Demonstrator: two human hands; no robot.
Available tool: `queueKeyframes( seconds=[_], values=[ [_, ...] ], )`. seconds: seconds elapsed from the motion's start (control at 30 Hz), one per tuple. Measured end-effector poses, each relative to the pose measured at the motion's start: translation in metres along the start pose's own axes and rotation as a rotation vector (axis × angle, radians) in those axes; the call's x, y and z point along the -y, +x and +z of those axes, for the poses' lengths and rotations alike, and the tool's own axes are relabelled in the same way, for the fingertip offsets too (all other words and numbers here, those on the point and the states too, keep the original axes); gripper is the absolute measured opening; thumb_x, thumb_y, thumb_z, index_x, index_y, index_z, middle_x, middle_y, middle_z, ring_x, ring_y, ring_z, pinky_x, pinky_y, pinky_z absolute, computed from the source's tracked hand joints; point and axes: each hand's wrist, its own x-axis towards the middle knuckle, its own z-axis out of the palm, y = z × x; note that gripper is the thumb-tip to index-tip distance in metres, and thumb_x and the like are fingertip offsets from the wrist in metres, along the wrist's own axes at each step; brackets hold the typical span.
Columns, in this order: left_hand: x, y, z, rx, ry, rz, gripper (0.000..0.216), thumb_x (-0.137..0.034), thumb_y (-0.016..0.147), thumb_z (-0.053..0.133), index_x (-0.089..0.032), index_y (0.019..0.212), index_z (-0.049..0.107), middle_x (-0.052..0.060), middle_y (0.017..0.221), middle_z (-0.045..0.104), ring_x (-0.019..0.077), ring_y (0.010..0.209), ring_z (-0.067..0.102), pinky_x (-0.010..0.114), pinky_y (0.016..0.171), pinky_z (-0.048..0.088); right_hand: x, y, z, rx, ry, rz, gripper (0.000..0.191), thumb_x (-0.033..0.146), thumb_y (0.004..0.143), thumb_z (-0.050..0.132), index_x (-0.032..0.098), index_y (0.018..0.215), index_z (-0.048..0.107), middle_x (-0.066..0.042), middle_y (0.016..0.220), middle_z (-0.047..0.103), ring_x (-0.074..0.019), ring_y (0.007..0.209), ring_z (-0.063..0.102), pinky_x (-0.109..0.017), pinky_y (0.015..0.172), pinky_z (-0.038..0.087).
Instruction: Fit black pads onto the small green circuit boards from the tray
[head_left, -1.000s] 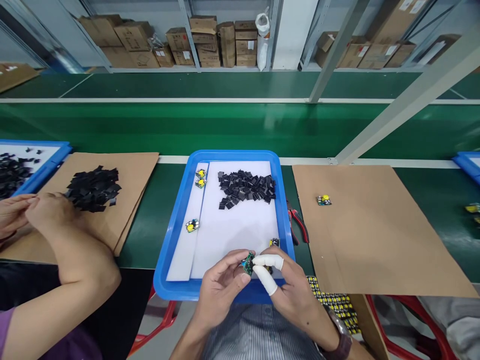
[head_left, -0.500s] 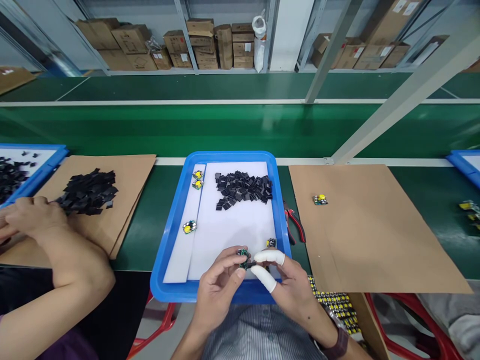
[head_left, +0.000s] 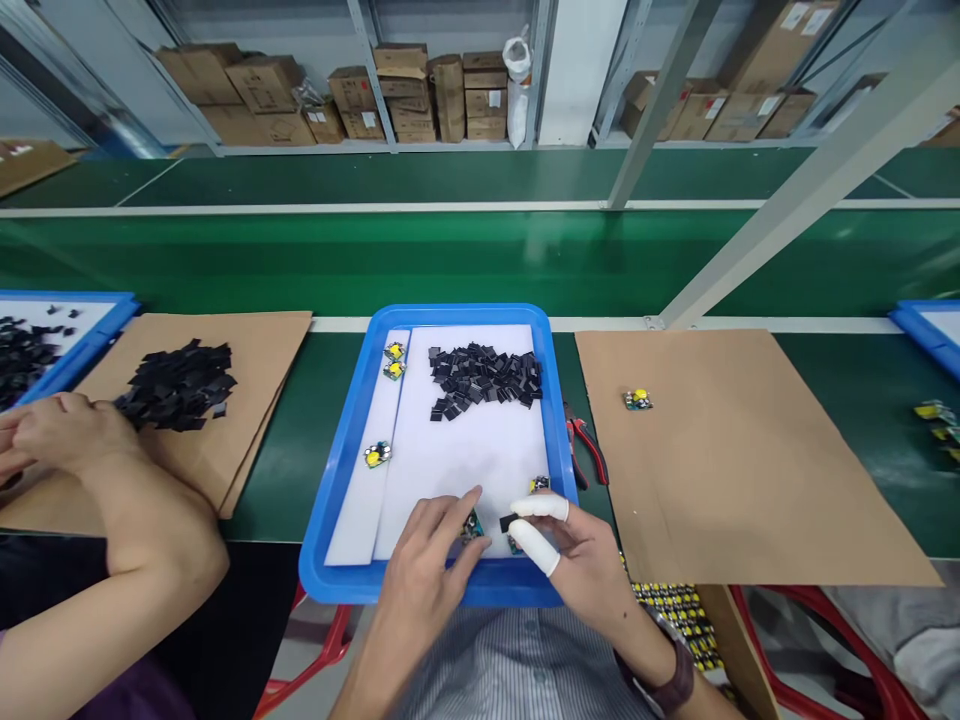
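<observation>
My left hand [head_left: 424,560] lies on the white sheet in the blue tray [head_left: 341,440], fingers stretched out, with a small green circuit board [head_left: 471,526] at its thumb tip. My right hand [head_left: 574,555] wears white finger cots on thumb and forefinger and pinches a small black piece [head_left: 507,522] just right of that board. A pile of black pieces [head_left: 484,378] lies at the tray's far end. Small boards with yellow parts [head_left: 377,455] sit along the tray's left strip, and one more board [head_left: 538,485] lies by my right forefinger.
Red-handled cutters [head_left: 586,447] lie right of the tray. A cardboard sheet [head_left: 750,480] on the right carries one board [head_left: 637,400]. At left, a co-worker's hands [head_left: 56,435] rest by another black pile [head_left: 176,385] on cardboard. A rack of yellow parts [head_left: 679,610] sits below the table edge.
My hands have come apart and dropped to the tray. The board held between them now lies on the white sheet under my left hand; my right hand keeps a black piece.
</observation>
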Motion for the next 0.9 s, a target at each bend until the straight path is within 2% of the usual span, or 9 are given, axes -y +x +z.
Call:
queueKeyframes(
  seconds=[0.1, 0.2, 0.3, 0.37, 0.47, 0.6, 0.73, 0.9],
  values=[
    [-0.001, 0.001, -0.007, 0.085, 0.097, 0.007, 0.051, -0.026, 0.09, 0.075, -0.03, 0.139, 0.062, 0.008, 0.118, 0.068, 0.0303, 0.112, 0.063, 0.047, 0.093, 0.057, 0.002, 0.001, -0.001, 0.014, -0.021, -0.018, 0.017, 0.02, 0.089, 0.072, 0.025, 0.104, 0.077, -0.003, 0.094, 0.073, -0.0163, 0.083, 0.072, -0.027, 0.078, 0.061],
    [-0.014, 0.002, -0.013, 0.047, -0.02, 0.039, 0.043, -0.029, 0.09, 0.075, -0.026, 0.132, 0.064, 0.009, 0.118, 0.068, 0.0276, 0.111, 0.063, 0.041, 0.092, 0.056, 0.008, 0.001, -0.003, 0.084, -0.129, -0.149, 0.021, 0.018, 0.094, 0.066, 0.025, 0.11, 0.076, -0.003, 0.091, 0.068, -0.0172, 0.082, 0.068, -0.028, 0.074, 0.058],
    [-0.031, 0.005, -0.016, 0.037, -0.168, 0.09, 0.02, -0.02, 0.097, 0.065, -0.023, 0.117, 0.069, 0.007, 0.103, 0.07, 0.0222, 0.097, 0.066, 0.034, 0.085, 0.055, 0.013, -0.001, -0.005, 0.17, -0.245, -0.296, 0.029, 0.014, 0.096, 0.062, 0.026, 0.118, 0.075, -0.004, 0.093, 0.067, -0.0184, 0.083, 0.067, -0.03, 0.074, 0.056],
    [-0.039, 0.006, -0.014, 0.027, -0.201, 0.095, 0.015, -0.015, 0.099, 0.06, -0.021, 0.107, 0.07, 0.006, 0.095, 0.07, 0.0205, 0.09, 0.065, 0.033, 0.082, 0.053, 0.014, -0.003, -0.005, 0.175, -0.29, -0.346, 0.032, 0.012, 0.095, 0.061, 0.026, 0.121, 0.074, -0.005, 0.096, 0.07, -0.0197, 0.087, 0.068, -0.03, 0.078, 0.057],
    [-0.043, 0.005, -0.008, -0.035, -0.207, 0.075, 0.012, -0.014, 0.099, 0.058, -0.02, 0.101, 0.069, 0.006, 0.089, 0.068, 0.02, 0.085, 0.063, 0.033, 0.077, 0.051, 0.011, -0.005, -0.005, 0.118, -0.315, -0.359, 0.032, 0.012, 0.092, 0.067, 0.027, 0.119, 0.073, -0.006, 0.104, 0.074, -0.0215, 0.094, 0.071, -0.029, 0.081, 0.06],
    [-0.042, 0.002, 0.0, -0.067, -0.227, 0.062, 0.011, -0.015, 0.099, 0.056, -0.019, 0.098, 0.066, 0.005, 0.086, 0.064, 0.019, 0.082, 0.06, 0.031, 0.076, 0.048, 0.004, -0.007, -0.004, 0.123, -0.276, -0.32, 0.03, 0.012, 0.09, 0.069, 0.027, 0.115, 0.074, -0.006, 0.105, 0.076, -0.0208, 0.093, 0.073, -0.026, 0.08, 0.061],
    [-0.043, -0.003, 0.003, -0.055, -0.264, 0.035, 0.013, -0.017, 0.101, 0.053, -0.019, 0.094, 0.064, 0.005, 0.087, 0.062, 0.0188, 0.083, 0.059, 0.031, 0.077, 0.047, 0.006, -0.007, -0.006, 0.134, -0.201, -0.191, 0.021, 0.016, 0.089, 0.073, 0.026, 0.108, 0.077, -0.006, 0.1, 0.076, -0.0199, 0.089, 0.074, -0.025, 0.08, 0.061],
    [-0.042, -0.007, 0.0, 0.116, -0.693, -0.12, 0.022, -0.027, 0.105, 0.049, -0.018, 0.092, 0.064, 0.005, 0.085, 0.066, 0.0164, 0.076, 0.065, 0.029, 0.074, 0.053, 0.015, -0.007, -0.008, 0.352, 0.101, 0.063, 0.014, 0.027, 0.089, 0.078, 0.023, 0.103, 0.077, -0.006, 0.091, 0.078, -0.0204, 0.077, 0.076, -0.027, 0.073, 0.065]
  ],
)
